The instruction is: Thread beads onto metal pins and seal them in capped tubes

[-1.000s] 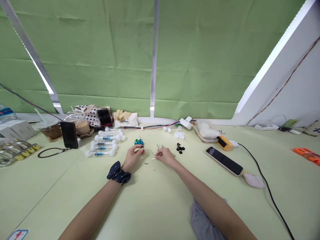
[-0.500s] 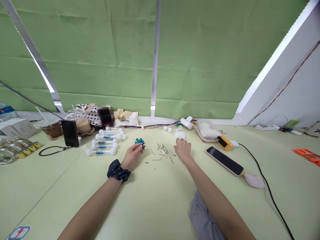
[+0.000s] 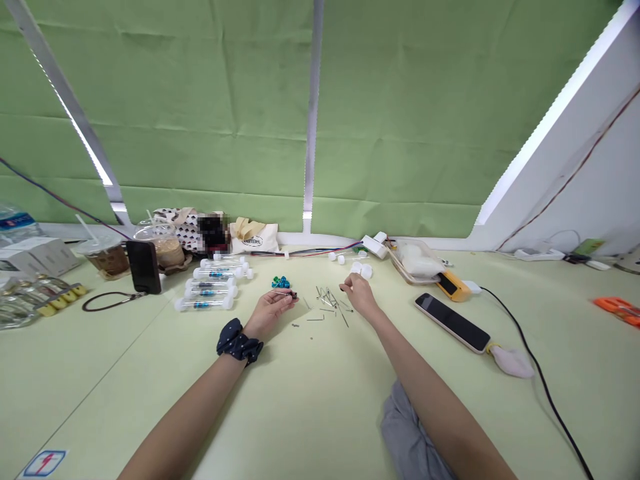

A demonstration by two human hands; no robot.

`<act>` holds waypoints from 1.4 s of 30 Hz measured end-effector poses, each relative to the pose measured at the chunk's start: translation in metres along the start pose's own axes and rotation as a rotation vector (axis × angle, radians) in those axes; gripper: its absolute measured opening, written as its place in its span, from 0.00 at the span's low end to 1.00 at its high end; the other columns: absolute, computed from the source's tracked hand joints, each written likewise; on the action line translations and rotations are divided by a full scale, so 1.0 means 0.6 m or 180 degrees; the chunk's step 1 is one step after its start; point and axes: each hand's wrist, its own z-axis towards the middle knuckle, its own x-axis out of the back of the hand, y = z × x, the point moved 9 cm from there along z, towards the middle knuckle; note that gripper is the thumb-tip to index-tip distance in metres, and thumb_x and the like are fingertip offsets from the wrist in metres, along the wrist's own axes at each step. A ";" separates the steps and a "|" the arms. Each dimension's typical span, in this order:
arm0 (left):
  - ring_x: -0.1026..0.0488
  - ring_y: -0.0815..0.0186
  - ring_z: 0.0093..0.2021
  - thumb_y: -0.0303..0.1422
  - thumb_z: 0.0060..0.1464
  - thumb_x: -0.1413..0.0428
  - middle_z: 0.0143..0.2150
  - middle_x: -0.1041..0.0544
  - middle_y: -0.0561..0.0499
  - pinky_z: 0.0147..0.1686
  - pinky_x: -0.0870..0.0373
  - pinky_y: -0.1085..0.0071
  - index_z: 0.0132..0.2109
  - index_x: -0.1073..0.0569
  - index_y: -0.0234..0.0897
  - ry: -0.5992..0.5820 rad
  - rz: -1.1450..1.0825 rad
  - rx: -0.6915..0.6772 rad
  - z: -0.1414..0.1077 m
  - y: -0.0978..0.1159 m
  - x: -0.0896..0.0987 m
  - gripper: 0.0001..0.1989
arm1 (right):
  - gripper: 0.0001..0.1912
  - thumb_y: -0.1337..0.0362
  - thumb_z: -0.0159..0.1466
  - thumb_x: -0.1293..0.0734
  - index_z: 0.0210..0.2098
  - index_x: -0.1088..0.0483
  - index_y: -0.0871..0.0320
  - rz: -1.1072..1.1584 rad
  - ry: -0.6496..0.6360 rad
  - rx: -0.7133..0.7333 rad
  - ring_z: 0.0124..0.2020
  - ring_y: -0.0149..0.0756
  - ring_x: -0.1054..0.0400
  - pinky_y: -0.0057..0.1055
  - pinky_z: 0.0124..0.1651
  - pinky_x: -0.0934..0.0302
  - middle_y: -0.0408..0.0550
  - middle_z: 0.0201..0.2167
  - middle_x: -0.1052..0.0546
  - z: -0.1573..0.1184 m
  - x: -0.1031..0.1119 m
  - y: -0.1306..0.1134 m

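My left hand (image 3: 270,313), with a dark dotted scrunchie (image 3: 239,341) round its wrist, is closed in a pinch. At its fingertips is a small dark piece (image 3: 294,295), with a thin shiny line beside it. My right hand (image 3: 361,297) is also pinched, and a tiny dark piece (image 3: 343,288) shows at its fingertips. Between the hands lies a loose heap of thin metal pins (image 3: 327,299). A small cluster of blue and green beads (image 3: 281,282) sits just beyond my left hand. White round caps (image 3: 362,269) lie behind my right hand.
Clear tubes with white ends (image 3: 207,304) lie in a stack at the left, near an upright phone (image 3: 143,267) and drink cups (image 3: 103,257). Another phone (image 3: 453,323), a yellow device (image 3: 451,286), a plastic tray (image 3: 415,260) and a black cable (image 3: 537,373) are at the right.
My right hand has come left and slightly nearer, away from the white caps, and a dark piece now shows in its fingers. The dark piece in my left hand has moved slightly right.
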 end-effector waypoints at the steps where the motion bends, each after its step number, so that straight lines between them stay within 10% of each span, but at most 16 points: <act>1: 0.25 0.60 0.41 0.32 0.40 0.35 0.39 0.22 0.44 0.45 0.32 0.63 0.39 0.26 0.32 -0.0022 0.0033 -0.0012 -0.001 0.001 -0.002 0.16 | 0.09 0.62 0.59 0.38 0.26 0.41 0.58 0.0617 -0.0033 0.0116 0.35 0.34 0.32 0.31 0.37 0.41 0.50 0.36 0.27 -0.002 -0.006 -0.012; 5: 0.25 0.62 0.39 0.29 0.38 0.34 0.39 0.22 0.43 0.44 0.32 0.63 0.37 0.26 0.31 -0.0096 0.0216 -0.0053 -0.003 0.000 -0.010 0.15 | 0.16 0.52 0.54 0.34 0.27 0.41 0.58 0.2360 -0.0761 0.0119 0.24 0.29 0.34 0.27 0.26 0.40 0.46 0.29 0.27 -0.023 -0.056 -0.055; 14: 0.25 0.61 0.37 0.31 0.36 0.34 0.36 0.21 0.45 0.43 0.32 0.63 0.33 0.24 0.33 -0.0177 0.0640 -0.0212 -0.005 0.004 -0.025 0.13 | 0.18 0.55 0.46 0.28 0.30 0.29 0.62 0.2563 -0.1518 0.0162 0.23 0.28 0.35 0.27 0.26 0.39 0.46 0.26 0.27 -0.068 -0.124 -0.106; 31: 0.27 0.61 0.35 0.33 0.38 0.35 0.33 0.23 0.44 0.40 0.32 0.62 0.32 0.24 0.32 -0.0239 0.0956 -0.0351 -0.013 0.012 -0.031 0.12 | 0.12 0.58 0.47 0.28 0.27 0.29 0.58 0.1755 -0.1042 0.0778 0.26 0.30 0.35 0.29 0.31 0.38 0.45 0.28 0.29 -0.075 -0.097 -0.133; 42: 0.26 0.60 0.37 0.32 0.37 0.34 0.34 0.22 0.44 0.43 0.33 0.59 0.31 0.24 0.33 -0.0251 0.0896 -0.0369 -0.013 0.015 -0.034 0.12 | 0.17 0.53 0.47 0.30 0.30 0.35 0.57 0.2878 -0.1036 -0.0002 0.22 0.33 0.30 0.32 0.29 0.33 0.42 0.24 0.29 -0.078 -0.104 -0.120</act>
